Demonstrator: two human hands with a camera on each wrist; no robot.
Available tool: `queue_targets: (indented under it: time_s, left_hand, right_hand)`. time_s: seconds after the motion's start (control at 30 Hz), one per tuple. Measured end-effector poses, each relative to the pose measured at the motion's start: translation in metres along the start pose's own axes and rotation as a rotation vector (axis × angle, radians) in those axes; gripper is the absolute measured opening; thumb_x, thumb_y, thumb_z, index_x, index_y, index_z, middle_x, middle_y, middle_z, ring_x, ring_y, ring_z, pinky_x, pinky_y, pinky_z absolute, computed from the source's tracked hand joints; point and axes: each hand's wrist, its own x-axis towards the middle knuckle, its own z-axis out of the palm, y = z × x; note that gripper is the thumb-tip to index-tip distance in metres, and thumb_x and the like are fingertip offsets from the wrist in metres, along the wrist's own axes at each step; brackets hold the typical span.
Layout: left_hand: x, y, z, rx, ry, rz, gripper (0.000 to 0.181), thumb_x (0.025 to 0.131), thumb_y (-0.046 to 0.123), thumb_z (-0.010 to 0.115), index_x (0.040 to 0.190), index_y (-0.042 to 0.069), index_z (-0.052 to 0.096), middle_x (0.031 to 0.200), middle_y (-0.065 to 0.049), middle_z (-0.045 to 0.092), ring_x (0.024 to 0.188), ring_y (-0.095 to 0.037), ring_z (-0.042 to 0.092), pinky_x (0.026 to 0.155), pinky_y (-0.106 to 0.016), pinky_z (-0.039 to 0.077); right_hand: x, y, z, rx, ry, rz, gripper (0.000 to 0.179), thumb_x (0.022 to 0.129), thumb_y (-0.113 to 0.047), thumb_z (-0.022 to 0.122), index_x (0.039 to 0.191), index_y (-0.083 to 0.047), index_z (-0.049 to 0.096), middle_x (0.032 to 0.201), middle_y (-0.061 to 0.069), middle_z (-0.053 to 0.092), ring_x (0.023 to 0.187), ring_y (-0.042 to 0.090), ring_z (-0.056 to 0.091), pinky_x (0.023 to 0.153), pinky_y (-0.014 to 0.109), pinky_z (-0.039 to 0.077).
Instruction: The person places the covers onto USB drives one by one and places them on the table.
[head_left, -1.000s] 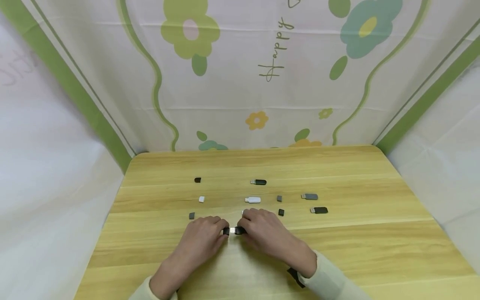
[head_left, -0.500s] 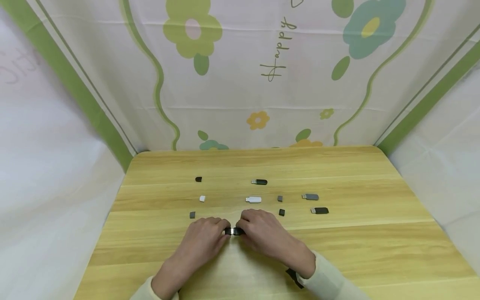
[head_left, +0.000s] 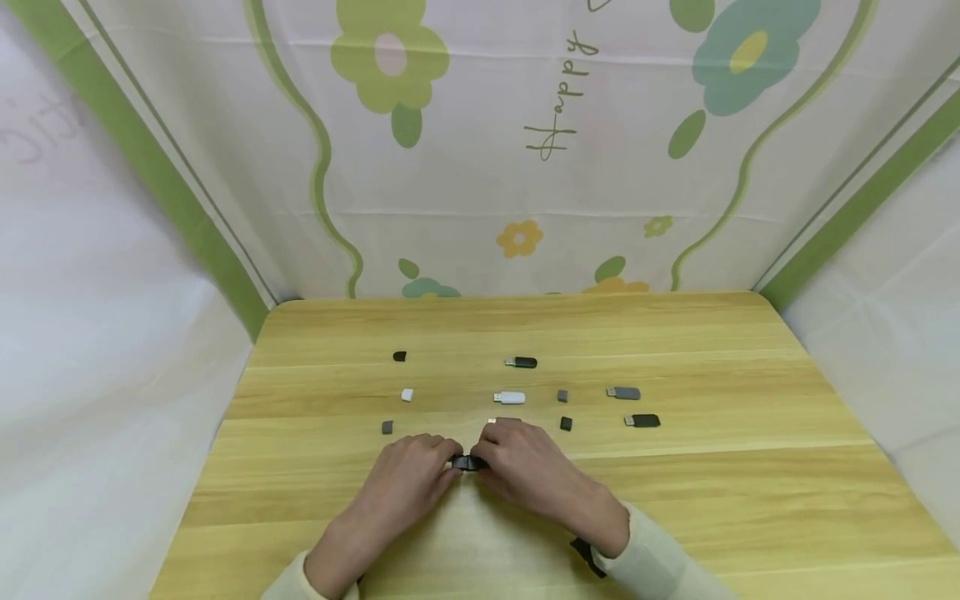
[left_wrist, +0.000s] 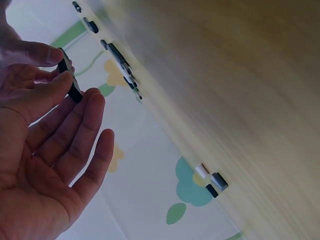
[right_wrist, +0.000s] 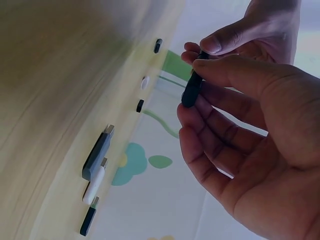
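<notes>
Low in the middle of the head view, my left hand (head_left: pixel 412 477) pinches a small black cap (head_left: pixel 459 462). My right hand (head_left: pixel 534 468) pinches the body of a black USB stick (head_left: pixel 476 463), its end meeting the cap. No metal plug shows between the two parts. Thumb and fingertips of the right hand grip the stick (right_wrist: pixel 190 95) in the right wrist view, with the left hand (right_wrist: pixel 250 37) at its far end. In the left wrist view, the dark piece (left_wrist: pixel 75 91) spans both hands' fingertips.
Beyond the hands lie uncapped USB sticks: black (head_left: pixel 525 362), white (head_left: pixel 512 398), grey (head_left: pixel 624 393), another black (head_left: pixel 643 421), and a grey one (head_left: pixel 508 420) partly behind the right hand. Several loose caps, such as a white cap (head_left: pixel 407 395), lie among them on the wooden table (head_left: pixel 712 500).
The cap and the stick have come together; the silver plug seen between them earlier has gone from sight. Both hands have closed the small gap, otherwise staying in place.
</notes>
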Motion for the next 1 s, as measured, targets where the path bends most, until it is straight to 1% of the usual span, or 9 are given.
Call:
queue_targets:
  time_s: [0.17, 0.43, 0.63, 0.87, 1.0]
  left_hand:
    - [-0.0011, -0.0004, 0.0003, 0.012, 0.002, 0.005, 0.014, 0.087, 0.018, 0.088, 0.092, 0.014, 0.076, 0.080, 0.004, 0.072, 0.068, -0.010, 0.062, 0.060, -0.030, 0.050]
    - [-0.0030, 0.0010, -0.0014, 0.025, 0.011, 0.046, 0.012, 0.087, 0.017, 0.087, 0.091, 0.014, 0.076, 0.082, 0.005, 0.073, 0.070, -0.010, 0.064, 0.065, -0.031, 0.053]
    - [-0.0042, 0.0021, -0.0013, 0.027, 0.024, 0.057, 0.012, 0.087, 0.017, 0.087, 0.092, 0.014, 0.078, 0.082, 0.005, 0.074, 0.072, -0.010, 0.065, 0.069, -0.031, 0.055]
    - [-0.0061, 0.0030, 0.0015, 0.027, 0.034, 0.068, 0.012, 0.086, 0.019, 0.088, 0.091, 0.015, 0.078, 0.083, 0.006, 0.075, 0.071, -0.008, 0.065, 0.068, -0.029, 0.053]
    - [-0.0070, 0.0036, 0.0008, 0.028, 0.038, 0.057, 0.012, 0.086, 0.019, 0.088, 0.091, 0.015, 0.078, 0.083, 0.006, 0.075, 0.070, -0.007, 0.064, 0.068, -0.029, 0.053]
  right_hand:
    - [-0.0002, -0.0002, 0.0000, 0.019, -0.011, 0.001, 0.013, 0.084, -0.014, 0.090, 0.088, -0.013, 0.078, 0.083, -0.005, 0.067, 0.075, 0.009, 0.059, 0.068, 0.022, 0.051]
    - [-0.0014, -0.0002, -0.0014, 0.054, -0.025, -0.020, 0.012, 0.082, -0.013, 0.090, 0.089, -0.012, 0.079, 0.084, -0.004, 0.069, 0.077, 0.008, 0.061, 0.070, 0.020, 0.052]
    - [-0.0020, 0.0009, -0.0017, 0.066, -0.011, -0.045, 0.012, 0.080, -0.011, 0.088, 0.088, -0.013, 0.079, 0.083, -0.004, 0.069, 0.076, 0.008, 0.061, 0.069, 0.019, 0.051]
    - [-0.0034, 0.0021, -0.0010, 0.099, 0.017, -0.078, 0.014, 0.077, -0.006, 0.087, 0.088, -0.011, 0.080, 0.083, -0.004, 0.068, 0.076, 0.006, 0.059, 0.069, 0.015, 0.050]
    - [-0.0027, 0.0020, -0.0004, 0.118, 0.029, -0.084, 0.014, 0.076, -0.004, 0.086, 0.088, -0.011, 0.080, 0.083, -0.004, 0.068, 0.075, 0.005, 0.059, 0.069, 0.013, 0.049]
